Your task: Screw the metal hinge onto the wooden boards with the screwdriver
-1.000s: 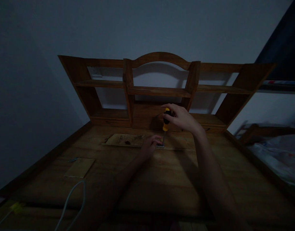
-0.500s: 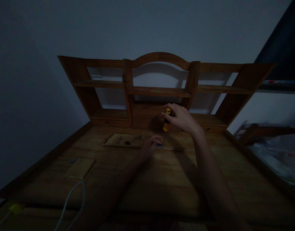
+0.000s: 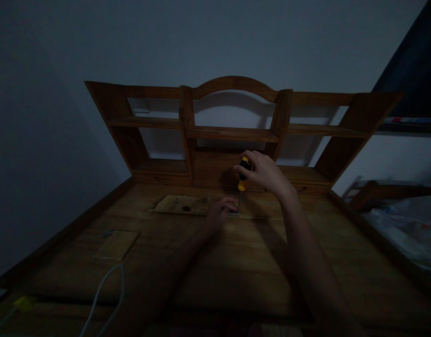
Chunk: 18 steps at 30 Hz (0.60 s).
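Observation:
My right hand (image 3: pixel 264 173) is closed around the yellow and black handle of a screwdriver (image 3: pixel 242 180), which stands almost upright. Its tip rests on a small metal bracket (image 3: pixel 234 214) lying on the wooden desk top (image 3: pixel 215 262). My left hand (image 3: pixel 220 211) lies on the desk just left of the bracket, fingers curled and pressed against it. A flat wooden board (image 3: pixel 182 204) sits to the left of that hand. The light is dim.
A wooden hutch with shelves (image 3: pixel 232 133) stands at the back of the desk. A small thin wood panel (image 3: pixel 116 244) lies at the left, with a white cable (image 3: pixel 103 290) near the front edge. A bed with pale bedding (image 3: pixel 408 229) is at the right.
My right hand has turned slightly on the screwdriver handle. The left hand and the bracket stay where they were.

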### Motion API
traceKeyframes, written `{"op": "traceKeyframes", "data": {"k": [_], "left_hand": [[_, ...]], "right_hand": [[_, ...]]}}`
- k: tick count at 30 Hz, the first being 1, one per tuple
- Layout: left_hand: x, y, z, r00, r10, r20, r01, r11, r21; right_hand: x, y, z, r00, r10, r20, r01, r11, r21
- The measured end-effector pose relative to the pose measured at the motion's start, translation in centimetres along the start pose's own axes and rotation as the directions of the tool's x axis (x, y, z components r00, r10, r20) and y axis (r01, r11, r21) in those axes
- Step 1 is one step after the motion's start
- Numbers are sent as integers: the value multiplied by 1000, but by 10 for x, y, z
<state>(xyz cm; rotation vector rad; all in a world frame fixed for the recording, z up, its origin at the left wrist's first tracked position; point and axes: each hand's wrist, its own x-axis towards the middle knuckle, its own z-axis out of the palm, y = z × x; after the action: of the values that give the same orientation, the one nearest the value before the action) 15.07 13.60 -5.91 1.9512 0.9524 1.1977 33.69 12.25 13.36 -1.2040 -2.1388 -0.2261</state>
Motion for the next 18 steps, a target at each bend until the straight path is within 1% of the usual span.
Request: {"op": "traceKeyframes", "data": {"k": [2,5,7,10,13,18], "left_hand": [[0,0,0,1000,0,-9,0,1000,4],[-1,1,0,1000,-24,-4,24,1000,3],[-1,2,-1,1000,-22,2,22,1000,1],[-1,2,-1,1000,-9,-2,9,1000,13],[-1,4,-1,1000,-20,0,20,1000,15],[0,11,-2,999,-50,10,50,999,-9]], "right_hand": [[0,-1,0,1000,-4,12,4,1000,-1],[-1,-2,-3,997,-46,55,40,994,106],[-1,-2,-6,995,-57,84,42,985,168],[-1,-1,-8,995,-58,87,40,981,191],[0,0,-5,997,-59,45,51,985,165],[1,2,1,1000,6,16,-6,1000,11]]}}
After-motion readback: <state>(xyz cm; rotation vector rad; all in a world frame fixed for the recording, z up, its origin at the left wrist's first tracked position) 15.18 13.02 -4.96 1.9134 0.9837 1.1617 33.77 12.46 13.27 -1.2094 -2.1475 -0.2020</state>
